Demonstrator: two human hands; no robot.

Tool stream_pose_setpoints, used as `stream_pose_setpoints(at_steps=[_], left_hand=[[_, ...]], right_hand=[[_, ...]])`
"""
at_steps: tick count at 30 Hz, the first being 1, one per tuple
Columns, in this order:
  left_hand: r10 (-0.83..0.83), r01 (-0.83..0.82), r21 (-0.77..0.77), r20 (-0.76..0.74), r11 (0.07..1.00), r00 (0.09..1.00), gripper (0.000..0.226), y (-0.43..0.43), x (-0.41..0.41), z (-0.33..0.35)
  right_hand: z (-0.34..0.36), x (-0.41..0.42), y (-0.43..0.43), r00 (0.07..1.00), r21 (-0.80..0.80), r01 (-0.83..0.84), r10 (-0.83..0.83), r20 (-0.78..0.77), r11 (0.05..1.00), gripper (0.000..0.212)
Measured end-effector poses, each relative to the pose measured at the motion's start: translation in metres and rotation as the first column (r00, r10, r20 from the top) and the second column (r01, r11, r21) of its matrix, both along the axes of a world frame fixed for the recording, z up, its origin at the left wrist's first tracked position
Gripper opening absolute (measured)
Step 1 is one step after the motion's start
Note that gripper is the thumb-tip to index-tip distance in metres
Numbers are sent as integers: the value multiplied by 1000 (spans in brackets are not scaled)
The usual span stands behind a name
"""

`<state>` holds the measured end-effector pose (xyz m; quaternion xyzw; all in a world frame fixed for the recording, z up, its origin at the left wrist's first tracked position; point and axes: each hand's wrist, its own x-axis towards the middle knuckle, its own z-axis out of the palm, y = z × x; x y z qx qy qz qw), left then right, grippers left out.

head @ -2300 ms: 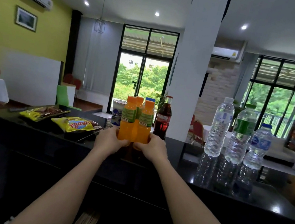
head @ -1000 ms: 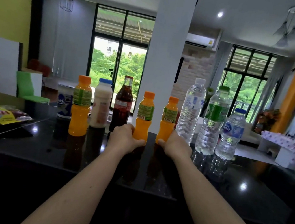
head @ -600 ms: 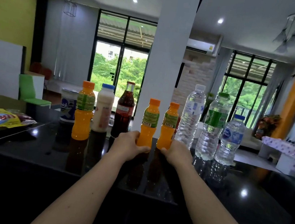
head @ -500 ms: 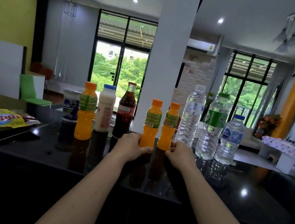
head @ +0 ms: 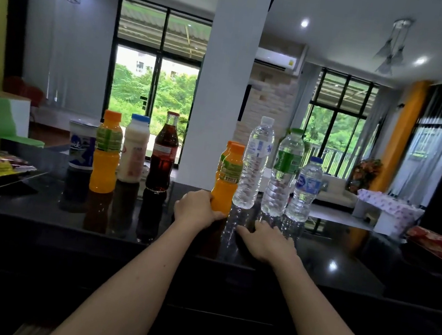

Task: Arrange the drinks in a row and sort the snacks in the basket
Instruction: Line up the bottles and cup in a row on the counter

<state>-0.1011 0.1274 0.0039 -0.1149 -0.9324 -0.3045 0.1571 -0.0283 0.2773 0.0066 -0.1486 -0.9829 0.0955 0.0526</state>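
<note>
The left hand (head: 196, 210) had its grip curled round the base of a small orange plastic juice bottle (head: 226, 188), upright on the glossy black worktop (head: 39, 198), with a second orange bottle (head: 220, 159) just behind. The right hand (head: 265, 240) lay slack-fingered, holding nothing, before three clear plastic water bottles (head: 282, 176).

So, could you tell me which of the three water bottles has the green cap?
The middle water bottle, between the tall white-capped one and the short blue-capped one; only it has a green label.
</note>
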Motion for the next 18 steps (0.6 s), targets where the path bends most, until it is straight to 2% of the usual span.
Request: stream_pose_setpoints(at_steps=[12,16,18], left_hand=[[-23,23,3,20,1000,1000,53,2,-5,-2],[-87,88,-12,61,996,994,49,-1,5,2],[-80,81,-40,47,996,996,46,-19,12,4]], right_hand=[[2,5,1,999,-11,12,-12,34,1000,77],[2,8,7,1000,-17,22,-22,2,1000,76],[4,11,5,998,-42,42,-43,-37,998,68]])
